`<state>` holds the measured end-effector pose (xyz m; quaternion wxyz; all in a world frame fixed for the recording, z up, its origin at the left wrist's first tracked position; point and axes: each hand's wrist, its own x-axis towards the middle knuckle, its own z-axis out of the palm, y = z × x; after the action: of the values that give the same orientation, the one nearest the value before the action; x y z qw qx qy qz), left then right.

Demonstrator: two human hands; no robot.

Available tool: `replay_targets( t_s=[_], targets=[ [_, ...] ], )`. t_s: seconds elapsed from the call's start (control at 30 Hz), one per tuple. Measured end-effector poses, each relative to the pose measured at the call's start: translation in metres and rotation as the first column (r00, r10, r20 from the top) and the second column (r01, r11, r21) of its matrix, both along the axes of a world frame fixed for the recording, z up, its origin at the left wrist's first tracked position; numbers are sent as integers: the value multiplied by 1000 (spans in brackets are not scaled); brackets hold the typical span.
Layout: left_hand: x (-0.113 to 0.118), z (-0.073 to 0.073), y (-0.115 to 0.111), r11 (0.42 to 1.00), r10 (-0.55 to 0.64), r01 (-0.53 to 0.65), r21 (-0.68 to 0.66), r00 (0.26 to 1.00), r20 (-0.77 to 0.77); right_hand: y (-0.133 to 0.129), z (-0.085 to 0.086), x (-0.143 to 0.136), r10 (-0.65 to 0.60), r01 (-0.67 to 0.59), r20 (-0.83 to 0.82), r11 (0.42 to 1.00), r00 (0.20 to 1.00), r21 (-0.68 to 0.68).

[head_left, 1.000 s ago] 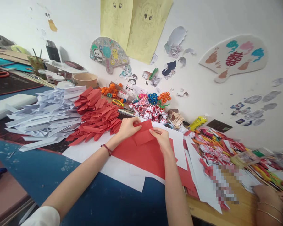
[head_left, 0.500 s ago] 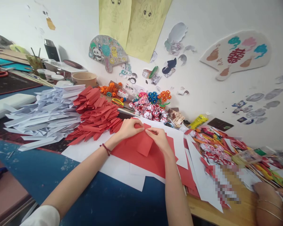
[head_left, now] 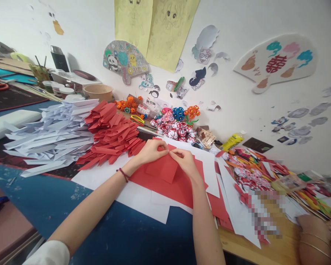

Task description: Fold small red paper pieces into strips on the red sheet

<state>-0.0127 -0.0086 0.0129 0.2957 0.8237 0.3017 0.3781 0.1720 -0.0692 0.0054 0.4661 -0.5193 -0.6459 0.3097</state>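
A small piece of red paper (head_left: 169, 170) is pinched between both of my hands at its far edge. My left hand (head_left: 153, 151) has thumb and index finger closed on its upper left. On the upper right, the thumb and fingers of my right hand (head_left: 184, 159) press together on the same edge. The fingertips of the two hands nearly meet. Larger red sheets (head_left: 154, 187) lie beneath, on top of white paper (head_left: 146, 209). Left of my hands rise a pile of folded red paper strips (head_left: 113, 134) and a pile of folded white strips (head_left: 63, 136).
Paper flowers (head_left: 173, 129) stand along the wall behind. A yellow bottle (head_left: 233, 141) and heaped coloured craft pieces (head_left: 253, 169) are at right. Another person's arm (head_left: 314, 239) reaches in at lower right. A brown bowl (head_left: 98, 92) sits at back left.
Both hands stay at almost the same spot on the red paper. The near part of the small piece now sits flatter against the sheets. The view has shifted very slightly.
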Motion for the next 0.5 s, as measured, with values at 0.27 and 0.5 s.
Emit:
replay_targets(
  t_s=[0.27,0.5],
  targets=[
    [3,2,-5,999,-43,45,-14,993,110,0,0,-2,-55,60,-96,997,994,48],
    [4,3,-8,999,-37,39,-8,986,166,2,-3,-5,-90,98,-190,995,978,35]
  ],
)
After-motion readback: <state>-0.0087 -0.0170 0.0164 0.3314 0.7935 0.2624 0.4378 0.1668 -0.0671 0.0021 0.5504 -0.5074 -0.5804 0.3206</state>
